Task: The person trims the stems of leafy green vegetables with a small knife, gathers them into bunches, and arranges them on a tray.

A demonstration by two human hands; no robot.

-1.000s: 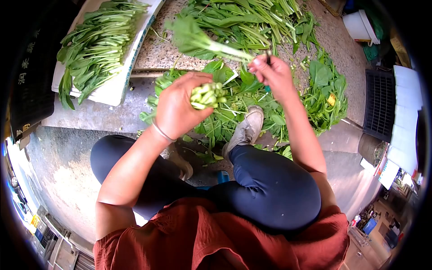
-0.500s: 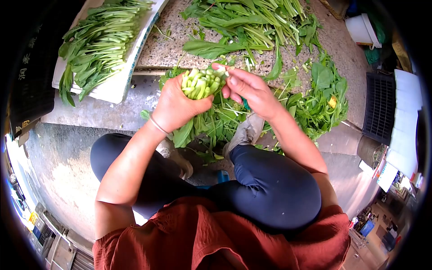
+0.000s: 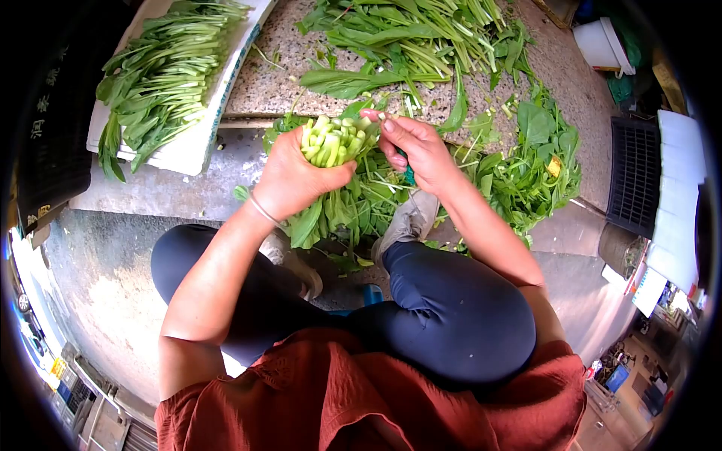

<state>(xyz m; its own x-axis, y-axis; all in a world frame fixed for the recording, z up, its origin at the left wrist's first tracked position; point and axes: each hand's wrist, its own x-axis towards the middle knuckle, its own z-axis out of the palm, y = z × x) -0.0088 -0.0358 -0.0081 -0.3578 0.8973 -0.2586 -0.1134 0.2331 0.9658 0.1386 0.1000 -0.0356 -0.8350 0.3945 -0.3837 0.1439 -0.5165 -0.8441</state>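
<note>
A bunch of leafy greens (image 3: 331, 143) is wrapped in my left hand (image 3: 295, 171), cut stem ends facing up and leaves hanging below. Close beside its right edge, my right hand (image 3: 421, 150) is closed on a small tool with a green handle (image 3: 409, 174); the tool's blade is hidden. The fingertips of that hand are pinched near the stem ends. Beyond both hands lies a pile of long-stemmed greens (image 3: 421, 37) on the speckled stone slab (image 3: 259, 86). Loose leaves (image 3: 368, 199) are heaped beneath the hands.
At the upper left, a white tray (image 3: 188, 154) bears greens laid in rows. More leaves (image 3: 538, 173), one yellow, are heaped at the right. Farther right are a black crate (image 3: 633, 177) and a white bucket (image 3: 602, 46). My shoe (image 3: 410, 222) stands among the leaves.
My right hand has brought a stalk from the upper pile leftward to the bunch, and the stalk no longer shows separately. My left hand has turned the bunch slightly, stem ends now facing up.
</note>
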